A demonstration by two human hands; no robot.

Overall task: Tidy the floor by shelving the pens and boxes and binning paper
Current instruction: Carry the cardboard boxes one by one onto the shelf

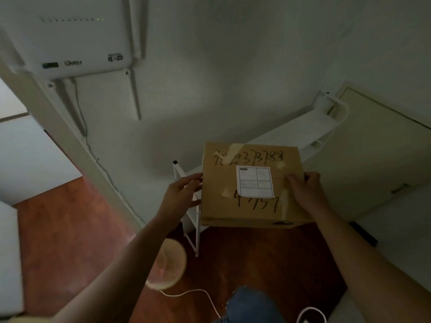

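Note:
A brown cardboard box (219,183) with black handwriting and a white label on top sits at the near end of a white shelf rack (303,129) against the wall. My left hand (182,194) presses its left side, fingers spread along the edge. My right hand (305,190) grips its right side, thumb on the top face. The box's near edge overhangs the shelf frame. No pens or paper are in sight.
A round, pale wooden object (168,262) stands on the red-brown wooden floor (70,229) below the shelf. White cables (198,293) run over the floor near my knee (251,304). A white router (70,40) hangs on the wall at upper left. A cream door (377,145) stands right.

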